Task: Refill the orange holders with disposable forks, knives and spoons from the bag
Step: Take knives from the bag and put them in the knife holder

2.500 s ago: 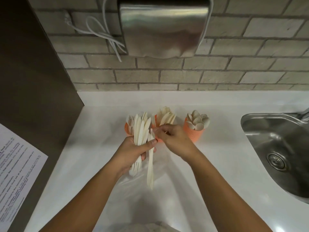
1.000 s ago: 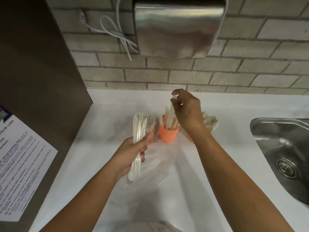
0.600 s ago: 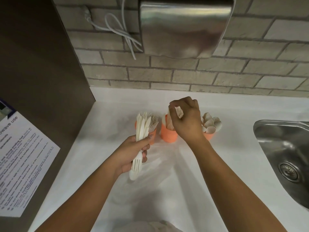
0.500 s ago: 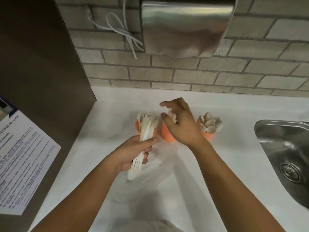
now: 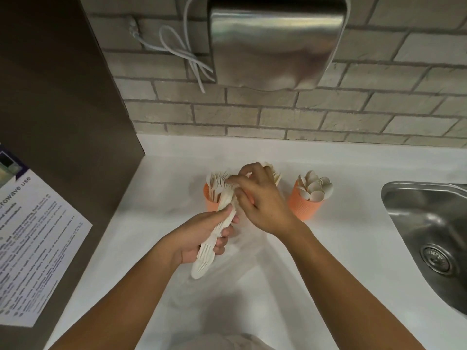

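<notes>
Three orange holders stand in a row on the white counter. The left holder (image 5: pixel 209 199) has forks in it, the middle one is almost hidden behind my right hand, and the right holder (image 5: pixel 304 207) is full of spoons (image 5: pixel 314 188). My left hand (image 5: pixel 202 236) grips a bundle of white cutlery (image 5: pixel 217 224), with fork tines at its lower end. My right hand (image 5: pixel 260 200) pinches the upper end of that bundle with its fingertips. A clear plastic bag (image 5: pixel 227 281) lies flat on the counter under my forearms.
A steel sink (image 5: pixel 429 236) is set into the counter at the right. A metal dispenser (image 5: pixel 275 39) hangs on the brick wall with a white cable (image 5: pixel 182 49) beside it. A dark panel with a printed notice (image 5: pixel 32 236) stands at the left.
My right hand dropped a piece into the middle holder, then came back down and left to the top of the bundle in my left hand. The left hand kept its grip.
</notes>
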Motion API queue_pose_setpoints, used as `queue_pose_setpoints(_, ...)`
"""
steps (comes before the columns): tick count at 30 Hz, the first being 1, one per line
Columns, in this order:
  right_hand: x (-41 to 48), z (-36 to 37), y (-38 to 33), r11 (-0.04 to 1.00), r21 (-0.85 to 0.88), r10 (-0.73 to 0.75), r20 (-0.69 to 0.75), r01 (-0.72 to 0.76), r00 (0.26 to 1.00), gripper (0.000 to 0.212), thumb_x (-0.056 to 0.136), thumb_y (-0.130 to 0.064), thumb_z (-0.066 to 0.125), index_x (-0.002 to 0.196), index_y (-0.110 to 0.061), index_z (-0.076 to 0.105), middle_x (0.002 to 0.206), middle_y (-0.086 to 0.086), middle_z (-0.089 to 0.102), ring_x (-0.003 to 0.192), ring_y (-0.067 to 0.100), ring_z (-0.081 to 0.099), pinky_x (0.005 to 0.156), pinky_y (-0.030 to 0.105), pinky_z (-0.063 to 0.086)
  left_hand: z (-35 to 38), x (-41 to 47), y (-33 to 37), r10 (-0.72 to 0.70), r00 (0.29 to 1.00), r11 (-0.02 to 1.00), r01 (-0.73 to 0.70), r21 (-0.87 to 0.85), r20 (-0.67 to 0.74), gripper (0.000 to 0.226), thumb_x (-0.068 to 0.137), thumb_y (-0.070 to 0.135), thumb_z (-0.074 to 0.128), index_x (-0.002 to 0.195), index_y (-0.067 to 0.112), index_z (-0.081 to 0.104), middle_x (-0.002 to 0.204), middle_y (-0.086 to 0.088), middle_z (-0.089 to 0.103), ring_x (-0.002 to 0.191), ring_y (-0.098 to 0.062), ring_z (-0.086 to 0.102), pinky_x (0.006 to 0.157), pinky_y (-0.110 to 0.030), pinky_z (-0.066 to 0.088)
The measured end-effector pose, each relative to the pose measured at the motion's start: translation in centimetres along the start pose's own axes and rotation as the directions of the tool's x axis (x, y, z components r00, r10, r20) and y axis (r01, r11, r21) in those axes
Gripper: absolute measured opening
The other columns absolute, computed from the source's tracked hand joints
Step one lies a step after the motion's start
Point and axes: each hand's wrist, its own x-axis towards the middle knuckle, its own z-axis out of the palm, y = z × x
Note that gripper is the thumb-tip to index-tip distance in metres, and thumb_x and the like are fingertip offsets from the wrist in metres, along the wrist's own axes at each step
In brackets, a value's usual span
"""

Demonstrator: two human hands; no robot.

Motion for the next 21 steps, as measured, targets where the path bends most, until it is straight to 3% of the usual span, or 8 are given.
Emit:
queue_pose_setpoints(4,-1.2,-0.3,0.0,0.976,-0.013,-0.217,0.077,0.219,0.973,0.036,0.084,-0.010,0.071,0.116,-0.026,0.076,0.116,0.002,0.058,0.104,0.024,0.049,0.094,0.029,0.039,-0.9,-0.2,0.0,-0.013,0.999,0.997,0.017,-0.072,0.045,0.048,0.098,0.056,0.061,0.115,0.011,0.064,0.074,-0.002,0.043,0.057,-0.013,0.036,0.049,-0.023,0.034)
queue_pose_setpoints(7,-1.5,-0.3,0.6,0.968,-0.008,-0.248,0.089,0.249,0.965,0.029,0.091,-0.022,0.073,0.120,-0.025,0.075,0.118,0.002,0.061,0.105,0.025,0.053,0.094,0.031,0.043,-1.1,0.0,-0.1,-0.018,0.998,0.996,0.022,-0.085,0.054,0.047,0.099,0.053,0.062,0.116,0.009,0.065,0.075,-0.002,0.045,0.057,-0.013,0.038,0.047,-0.023,0.037)
queue_pose_setpoints(10,-1.4,-0.2,0.9,0.968,-0.043,-0.246,0.040,0.248,0.968,0.033,0.090,-0.015,0.074,0.123,-0.019,0.073,0.121,0.003,0.063,0.109,0.025,0.056,0.095,0.031,0.044,-0.9,0.0,0.0,0.007,0.999,0.997,-0.004,-0.080,0.035,0.044,0.098,0.051,0.064,0.114,0.011,0.067,0.075,-0.001,0.045,0.057,-0.013,0.039,0.047,-0.023,0.039)
queue_pose_setpoints(12,-1.3,-0.1,0.7,0.991,0.015,-0.132,-0.020,0.132,0.991,0.041,0.087,-0.007,0.068,0.127,-0.016,0.069,0.124,0.003,0.060,0.115,0.022,0.056,0.099,0.029,0.041,-0.6,0.0,0.2,0.048,0.999,0.998,-0.049,-0.041,-0.027,0.041,0.100,0.048,0.063,0.115,0.011,0.068,0.073,-0.001,0.046,0.057,-0.014,0.040,0.049,-0.025,0.039)
queue_pose_setpoints(14,-1.2,0.0,0.4,0.981,0.157,0.120,-0.046,-0.112,0.992,0.043,0.085,-0.010,0.060,0.127,-0.017,0.067,0.122,-0.002,0.058,0.112,0.014,0.056,0.095,0.023,0.043,0.0,0.2,0.4,0.121,0.986,0.991,-0.126,-0.038,-0.119,0.035,0.103,0.044,0.061,0.114,0.011,0.067,0.072,-0.001,0.048,0.056,-0.015,0.041,0.051,-0.027,0.041)
queue_pose_setpoints(17,-1.3,-0.5,-0.6,0.674,0.506,0.469,0.269,-0.538,0.841,0.041,0.081,-0.028,0.056,0.119,-0.019,0.067,0.110,-0.002,0.067,0.101,0.014,0.064,0.084,0.028,0.052,0.9,0.7,0.8,0.281,0.918,0.937,-0.326,-0.128,-0.279,0.029,0.107,0.037,0.055,0.110,0.012,0.070,0.071,-0.001,0.050,0.060,-0.016,0.047,0.063,-0.029,0.046)
queue_pose_setpoints(19,-2.0,-0.2,-1.4,0.451,0.561,0.442,0.536,-0.694,0.720,0.042,0.082,-0.040,0.059,0.119,-0.022,0.068,0.110,0.000,0.072,0.106,0.021,0.068,0.090,0.038,0.057,1.4,1.2,1.0,0.359,0.862,0.887,-0.434,-0.156,-0.358,0.028,0.108,0.037,0.052,0.112,0.014,0.067,0.074,0.000,0.053,0.065,-0.017,0.053,0.072,-0.032,0.049)
queue_pose_setpoints(21,-2.6,0.5,-2.3,0.406,0.558,0.355,0.634,-0.724,0.687,0.043,0.089,-0.042,0.064,0.126,-0.021,0.065,0.114,0.005,0.073,0.106,0.024,0.071,0.091,0.042,0.058,1.8,1.6,1.1,0.413,0.820,0.862,-0.493,-0.119,-0.397,0.026,0.109,0.039,0.050,0.113,0.017,0.063,0.078,0.001,0.057,0.071,-0.016,0.058,0.078,-0.038,0.052)
